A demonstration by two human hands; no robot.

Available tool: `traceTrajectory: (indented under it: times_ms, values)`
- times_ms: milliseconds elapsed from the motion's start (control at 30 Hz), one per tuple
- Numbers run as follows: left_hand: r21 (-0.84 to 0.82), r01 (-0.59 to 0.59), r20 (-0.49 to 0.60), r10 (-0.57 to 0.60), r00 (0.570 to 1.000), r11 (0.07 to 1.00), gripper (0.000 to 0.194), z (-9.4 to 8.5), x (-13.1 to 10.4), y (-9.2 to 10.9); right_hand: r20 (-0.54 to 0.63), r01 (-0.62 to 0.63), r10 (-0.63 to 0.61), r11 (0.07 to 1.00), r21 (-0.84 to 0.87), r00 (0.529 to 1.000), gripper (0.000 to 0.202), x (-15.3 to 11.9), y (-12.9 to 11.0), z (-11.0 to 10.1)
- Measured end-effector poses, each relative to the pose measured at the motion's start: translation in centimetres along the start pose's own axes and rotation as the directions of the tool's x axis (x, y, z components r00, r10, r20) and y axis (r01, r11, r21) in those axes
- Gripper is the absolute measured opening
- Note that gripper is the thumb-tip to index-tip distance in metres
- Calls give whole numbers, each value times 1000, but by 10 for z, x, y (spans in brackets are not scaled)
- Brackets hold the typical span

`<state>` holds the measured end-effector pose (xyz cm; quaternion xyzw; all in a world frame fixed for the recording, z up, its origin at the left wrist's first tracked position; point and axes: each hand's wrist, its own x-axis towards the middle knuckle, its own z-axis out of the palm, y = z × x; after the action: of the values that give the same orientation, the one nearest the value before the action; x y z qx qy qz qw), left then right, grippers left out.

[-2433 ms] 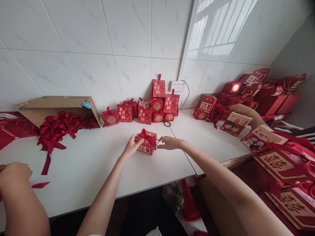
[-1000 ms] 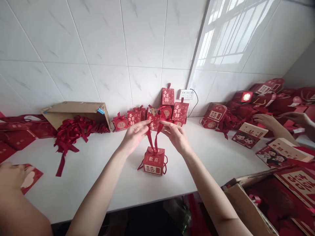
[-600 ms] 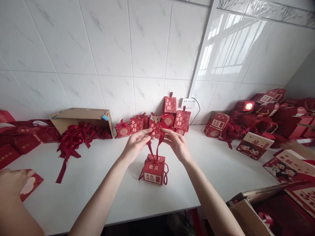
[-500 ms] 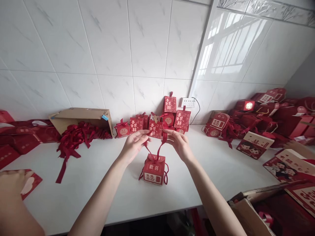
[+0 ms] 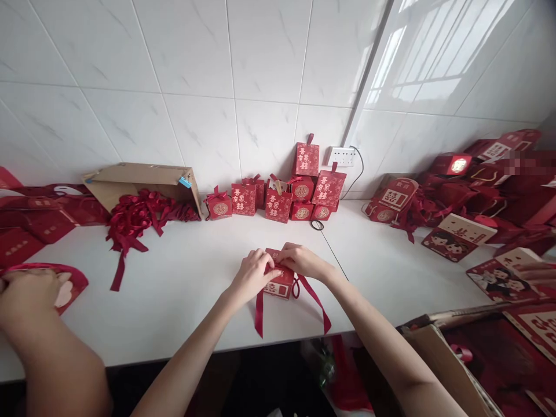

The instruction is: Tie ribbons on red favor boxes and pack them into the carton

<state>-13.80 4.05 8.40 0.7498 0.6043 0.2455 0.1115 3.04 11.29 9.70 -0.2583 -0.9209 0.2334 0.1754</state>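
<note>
A small red gift box (image 5: 280,291) with pale characters stands on the white table, partly covered by my hands. A red ribbon (image 5: 316,304) crosses its top, and its two ends hang down in front, one on each side. My left hand (image 5: 255,271) is closed at the top left of the box, fingers pinching the ribbon. From the other side my right hand (image 5: 301,260) pinches the ribbon close to the left fingertips. The knot itself is hidden behind the fingers. A dark red cord loop (image 5: 296,287) shows at the box's right side.
Behind stand several finished red boxes (image 5: 278,207) by a power strip (image 5: 341,156). A cardboard box (image 5: 143,172) spills red ribbons (image 5: 136,217). Another person's hand (image 5: 30,295) holds a red item at left. Red boxes (image 5: 473,191) pile up at right, above an open carton (image 5: 452,353).
Both hands have come down from above the box onto its top and closer together. The ribbon ends, held up before, now hang in front. The view has tilted down.
</note>
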Motion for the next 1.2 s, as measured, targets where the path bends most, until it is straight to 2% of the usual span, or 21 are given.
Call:
traceTrajectory:
  times_ms: [133,233,367,467,567,767,900,1033,1200]
  values:
    - [86,-11,50,6,999,996,5,-5,4,-4,81,-49,53,997,-59,995,14,4,0,-3]
    - [156,-31,-27,36,999,987,9,-1,6,4,93,-110,112,993,-36,989,9,9,-2,-6]
    - [206,12,-154,21,988,979,10,12,6,14,95,-255,250,966,44,964,4,6,-3,-5]
    - [231,3,-162,35,986,973,12,15,6,16,128,-371,359,925,84,924,7,0,-5,-1]
    - [265,6,-135,31,990,964,13,12,8,20,120,-428,418,901,72,900,11,-3,-9,3]
    - [353,106,-102,-74,992,930,20,12,17,34,-10,-398,399,913,-95,917,15,0,-16,3]
    - [367,68,-98,-34,995,928,18,19,22,31,-5,-343,348,923,-172,938,17,0,-13,0]
    - [322,12,-105,23,994,947,11,24,22,20,26,-288,295,946,-148,955,14,-1,-3,-4]
    - [133,-39,-211,67,975,990,16,30,20,8,58,-233,233,973,-8,971,10,-3,1,-7]
